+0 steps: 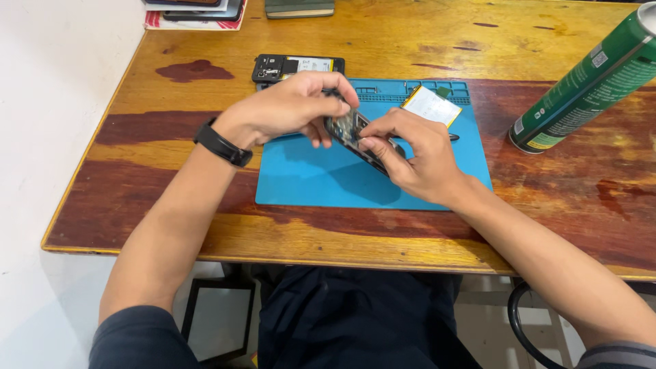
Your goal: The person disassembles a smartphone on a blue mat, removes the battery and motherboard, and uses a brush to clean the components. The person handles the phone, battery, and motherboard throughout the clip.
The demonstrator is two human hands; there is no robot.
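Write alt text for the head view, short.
Both hands hold an opened phone above a blue work mat on a wooden table: the left hand grips its upper end, the right hand pinches its lower edge. On the mat lies a flat battery; a second phone body and a green spray can sit nearby.

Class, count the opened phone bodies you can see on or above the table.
2: one opened phone held between left hand and right hand; another lying behind the blue mat. Others may be hidden.
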